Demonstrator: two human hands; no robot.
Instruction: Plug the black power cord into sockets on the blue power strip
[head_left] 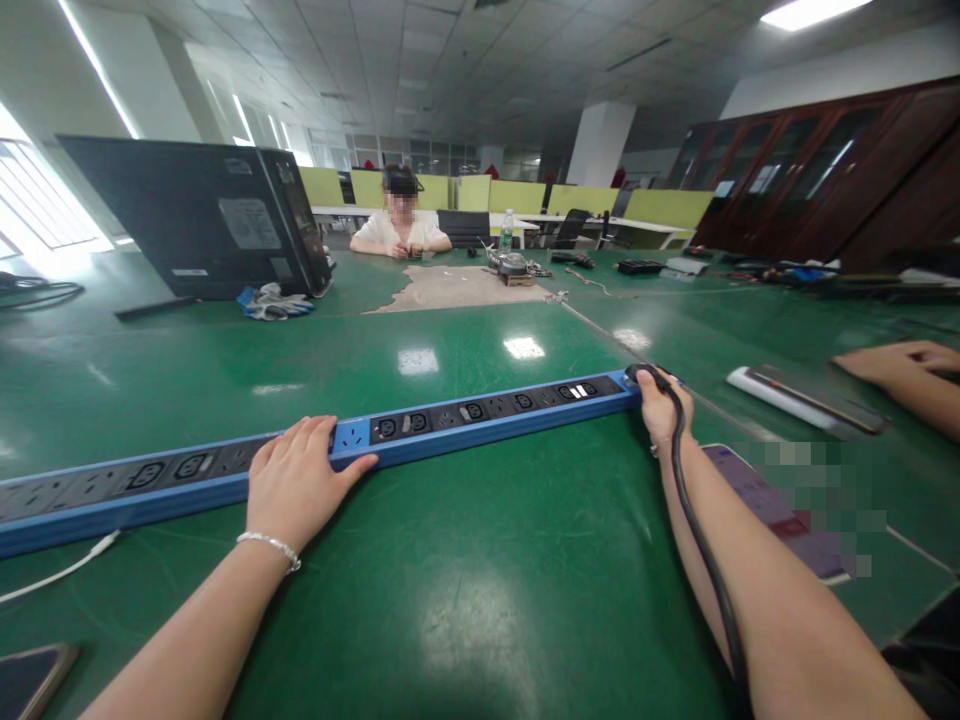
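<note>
A long blue power strip [465, 418] with black socket panels lies slantwise across the green table. My left hand [304, 465] is laid over it left of the middle, fingers across the top and thumb along the near side, gripping it. At the strip's right end my right hand [660, 405] is closed around a black plug [637, 372], whose black power cord [686, 490] runs back over my right forearm. The plug is at the end of the strip; how far it sits in a socket is hidden by my fingers.
A black computer case [202, 215] and gloves [274, 302] stand and lie at the back left. A phone [772, 510] and a white-edged bar [802, 400] lie right, near another person's hand [892, 362]. Another person [401, 225] sits opposite. A white cable [67, 570] lies left.
</note>
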